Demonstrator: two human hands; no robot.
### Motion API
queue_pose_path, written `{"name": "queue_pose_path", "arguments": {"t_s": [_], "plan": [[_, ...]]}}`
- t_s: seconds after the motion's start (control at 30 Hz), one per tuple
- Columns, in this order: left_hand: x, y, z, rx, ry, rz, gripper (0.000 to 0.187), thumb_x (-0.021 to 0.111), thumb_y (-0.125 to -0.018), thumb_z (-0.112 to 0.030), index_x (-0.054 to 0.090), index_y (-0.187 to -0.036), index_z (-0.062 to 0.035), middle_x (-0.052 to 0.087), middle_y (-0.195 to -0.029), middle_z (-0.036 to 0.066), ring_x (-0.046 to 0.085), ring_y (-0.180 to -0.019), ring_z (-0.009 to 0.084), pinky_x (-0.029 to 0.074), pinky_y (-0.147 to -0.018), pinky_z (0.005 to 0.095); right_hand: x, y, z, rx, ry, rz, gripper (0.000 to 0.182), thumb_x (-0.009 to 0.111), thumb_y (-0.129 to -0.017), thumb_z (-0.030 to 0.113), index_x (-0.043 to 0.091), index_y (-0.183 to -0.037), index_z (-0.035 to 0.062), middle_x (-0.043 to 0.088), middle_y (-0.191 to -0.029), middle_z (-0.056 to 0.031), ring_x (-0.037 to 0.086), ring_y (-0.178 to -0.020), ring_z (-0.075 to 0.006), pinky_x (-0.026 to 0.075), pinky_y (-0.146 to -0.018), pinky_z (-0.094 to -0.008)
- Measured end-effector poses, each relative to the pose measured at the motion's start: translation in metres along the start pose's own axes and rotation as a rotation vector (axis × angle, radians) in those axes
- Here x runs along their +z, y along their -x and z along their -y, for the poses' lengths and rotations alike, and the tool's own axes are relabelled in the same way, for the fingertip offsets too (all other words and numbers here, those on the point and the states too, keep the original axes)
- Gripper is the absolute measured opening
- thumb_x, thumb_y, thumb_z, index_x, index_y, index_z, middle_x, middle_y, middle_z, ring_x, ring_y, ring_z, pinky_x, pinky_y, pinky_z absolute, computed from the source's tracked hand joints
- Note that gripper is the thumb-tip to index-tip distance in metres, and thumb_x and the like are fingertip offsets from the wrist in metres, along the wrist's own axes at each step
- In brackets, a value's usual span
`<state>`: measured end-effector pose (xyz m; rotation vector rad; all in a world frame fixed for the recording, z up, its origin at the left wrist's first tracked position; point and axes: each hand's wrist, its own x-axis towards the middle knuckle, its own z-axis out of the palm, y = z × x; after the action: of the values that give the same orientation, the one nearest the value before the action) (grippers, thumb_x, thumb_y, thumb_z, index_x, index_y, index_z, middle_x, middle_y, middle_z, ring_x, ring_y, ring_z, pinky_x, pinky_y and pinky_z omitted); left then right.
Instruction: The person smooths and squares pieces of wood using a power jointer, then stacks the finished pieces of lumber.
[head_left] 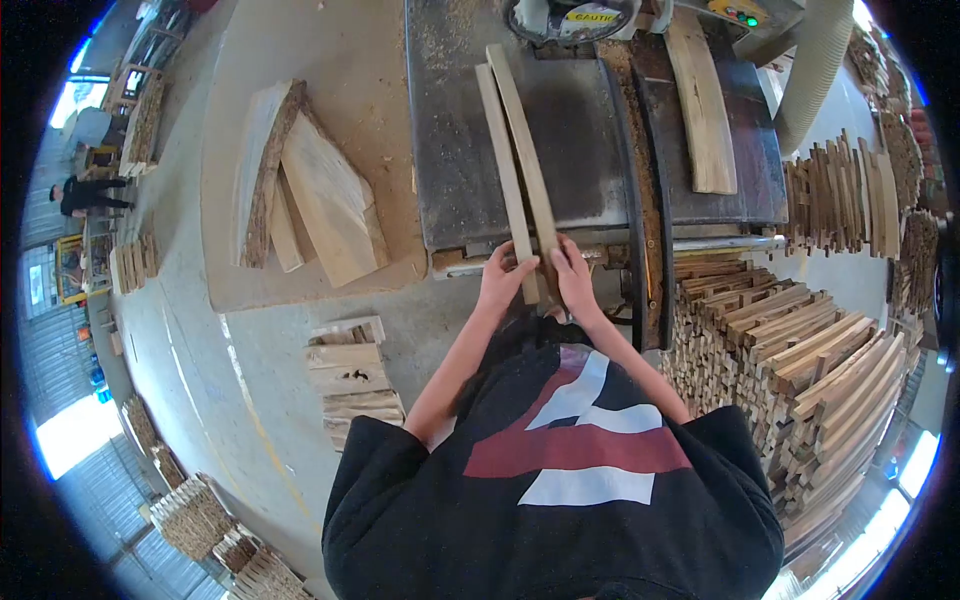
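Observation:
Two long, narrow wood strips lie side by side on the dark metal machine table (pixel 460 150), their near ends reaching past its front edge. My left hand (pixel 503 280) is closed around the near end of the left strip (pixel 505 160). On the right strip (pixel 527 150), my right hand (pixel 574 282) grips the near end from its outer side. The strips nearly touch at the far end, and a thin dark gap runs between them.
A caution-labelled saw guard (pixel 585 18) stands at the table's far end. Another board (pixel 702 110) lies right of the rail (pixel 650 200). Rough boards (pixel 330 200) lie on a panel at left. Stacked strips (pixel 780 350) stand at right. A distant person (pixel 85 196) stands far left.

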<state>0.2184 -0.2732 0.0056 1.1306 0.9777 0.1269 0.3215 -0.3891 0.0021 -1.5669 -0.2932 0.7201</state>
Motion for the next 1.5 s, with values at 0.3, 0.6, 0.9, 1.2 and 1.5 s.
{"name": "queue_pose_path", "arguments": {"t_s": [0.3,0.6,0.9,1.2,1.5], "plan": [[0.002,0.006,-0.007,0.088,0.218,-0.171,0.031,0.044,-0.099,-0.019,0.053,-0.123,-0.0005,0.062,-0.09,0.009,0.065,-0.077,0.0201,0.054,-0.069,0.0337,-0.142,0.075,0.059,-0.227,0.624,-0.143,0.038,0.073,-0.083,0.016,0.065,-0.114,-0.0044,0.06,-0.12,-0.0201,0.059,-0.111,-0.0332,0.047,-0.095,-0.0398],[0.012,0.019,0.013,0.029,0.384,-0.092,0.044,0.039,-0.103,-0.053,0.052,-0.114,-0.0126,0.056,-0.07,0.006,0.058,-0.054,0.019,0.05,-0.046,0.033,-0.198,0.173,0.039,-0.24,0.808,-0.347,0.033,0.071,-0.082,0.011,0.067,-0.108,-0.0068,0.043,-0.145,-0.0235,0.044,-0.132,-0.0388,0.037,-0.109,-0.044],[0.09,0.053,-0.01,0.178,-0.154,-0.103,0.054,0.046,-0.105,-0.038,0.041,-0.145,-0.0027,0.058,-0.125,0.011,0.059,-0.108,0.0226,0.047,-0.094,0.0346,-0.158,0.129,0.023,-0.214,0.371,-0.135,0.035,0.073,-0.088,0.023,0.065,-0.116,0.0028,0.056,-0.131,-0.0168,0.062,-0.106,-0.0312,0.051,-0.087,-0.0417],[0.165,-0.031,-0.024,0.508,-1.251,-0.29,0.057,0.055,-0.097,-0.04,0.046,-0.144,-0.0091,0.037,-0.152,0.022,0.03,-0.143,0.0396,0.028,-0.112,0.0531,-0.096,0.054,-0.049,0.674,-0.886,-0.003,0.044,0.059,-0.099,0.044,0.054,-0.12,0.0066,0.065,-0.107,-0.0064,0.069,-0.089,-0.0192,0.056,-0.071,-0.031],[0.194,-0.16,-0.058,0.772,-1.038,-0.513,0.053,0.05,-0.098,-0.029,0.043,-0.142,-0.002,0.034,-0.153,0.02,0.025,-0.146,0.037,0.022,-0.114,0.0542,-0.072,-0.07,0.028,0.665,-0.553,-0.184,0.041,0.046,-0.105,0.043,0.055,-0.079,0.0124,0.045,-0.061,0.0044,0.039,-0.048,-0.0066,0.026,-0.041,-0.0224]]}}
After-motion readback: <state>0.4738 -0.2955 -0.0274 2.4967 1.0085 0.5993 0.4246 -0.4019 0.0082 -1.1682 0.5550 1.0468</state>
